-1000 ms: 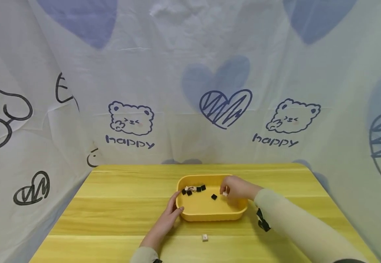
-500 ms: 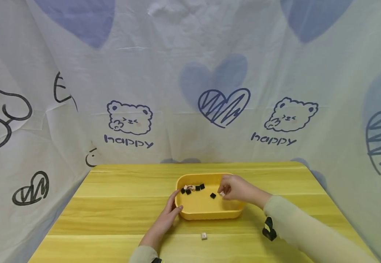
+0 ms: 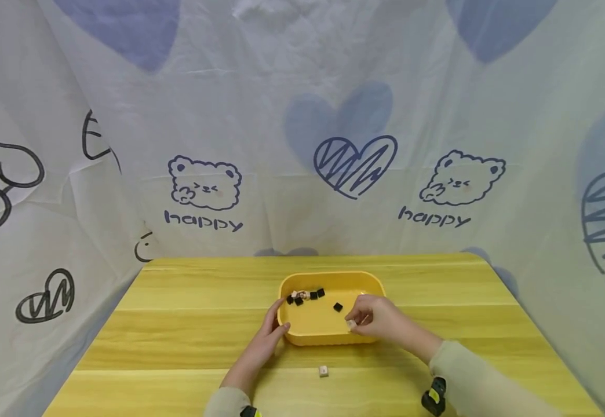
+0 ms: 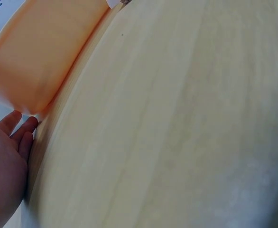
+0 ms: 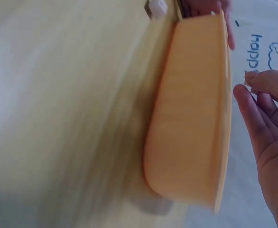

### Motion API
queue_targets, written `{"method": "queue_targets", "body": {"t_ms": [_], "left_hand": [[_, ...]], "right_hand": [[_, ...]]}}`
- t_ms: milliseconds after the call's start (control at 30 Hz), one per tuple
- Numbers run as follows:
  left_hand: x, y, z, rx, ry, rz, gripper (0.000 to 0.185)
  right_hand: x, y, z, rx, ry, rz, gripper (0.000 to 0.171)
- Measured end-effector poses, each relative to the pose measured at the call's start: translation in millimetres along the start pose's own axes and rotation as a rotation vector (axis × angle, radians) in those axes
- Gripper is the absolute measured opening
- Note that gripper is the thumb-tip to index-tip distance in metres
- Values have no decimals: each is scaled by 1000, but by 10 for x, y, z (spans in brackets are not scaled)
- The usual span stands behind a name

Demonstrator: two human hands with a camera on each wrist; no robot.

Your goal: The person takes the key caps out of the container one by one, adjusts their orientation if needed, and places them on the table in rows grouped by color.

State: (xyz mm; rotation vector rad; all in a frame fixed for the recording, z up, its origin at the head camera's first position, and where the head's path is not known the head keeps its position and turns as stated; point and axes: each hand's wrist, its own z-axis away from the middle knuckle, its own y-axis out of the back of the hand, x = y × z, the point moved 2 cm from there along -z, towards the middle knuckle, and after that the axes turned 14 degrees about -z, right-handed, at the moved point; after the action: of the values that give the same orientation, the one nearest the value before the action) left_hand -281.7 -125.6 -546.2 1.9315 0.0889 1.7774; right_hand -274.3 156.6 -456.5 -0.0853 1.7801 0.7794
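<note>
My left hand [image 3: 262, 341] holds the left end of a yellow plastic tray [image 3: 323, 340], its thumb at the near rim and other fingers along the end wall. In the right wrist view, left fingertips [image 5: 231, 35] show past the rim. My right hand [image 3: 378, 317] pinches a small white block [image 3: 352, 324] between thumb and fingertips, over the tray's near right part. Inside the tray, a lone black square block [image 3: 338, 307] lies right of the middle. Several black and pale blocks [image 3: 313, 295] cluster at the left back.
Another small white block [image 3: 323, 371] with a dark mark on top lies on the yellow wood-grain table [image 3: 188, 336], in front of the tray. A white printed cloth [image 3: 281, 197] hangs behind the table and along its sides.
My right hand has moved toward me with the pinched white block, from mid-tray to the near rim. The left hand stays on the tray's left end.
</note>
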Motion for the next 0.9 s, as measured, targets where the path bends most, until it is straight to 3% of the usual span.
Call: {"method": "queue_targets", "body": {"t_ms": [367,900], "left_hand": [[48,11,35,2,-20,7,62],[92,13,26,13,5,-10,62]], "right_hand": [[47,-348,202,1,25,-65,13],[220,-700,269,27,-149,-75,11]]}}
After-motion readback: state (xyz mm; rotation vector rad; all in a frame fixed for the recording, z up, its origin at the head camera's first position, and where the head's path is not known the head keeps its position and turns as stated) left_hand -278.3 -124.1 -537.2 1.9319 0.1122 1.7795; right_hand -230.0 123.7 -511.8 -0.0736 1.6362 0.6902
